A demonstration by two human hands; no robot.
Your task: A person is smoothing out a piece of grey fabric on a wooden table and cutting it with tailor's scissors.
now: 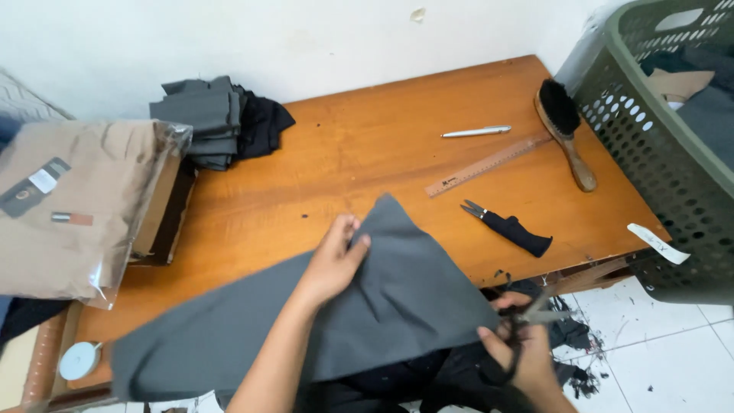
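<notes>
left hand [336, 256]: grip pinching the grey cloth [321, 321] draped over the bench [344, 153] edge | right hand [516, 344]: grip closed round scissors [527, 317] at the cloth's corner | risk: slack cloth could bunch, so your cut wanders toward your fingers

Grey cloth [382, 306]: big flat piece, held up tilted over table front edge, pointed corner up, lower end trailing off to the left, w/ soft folds near the middle. Scissors [527, 321]: dark handles, blades at cloth's right edge, partly blurred.
</notes>
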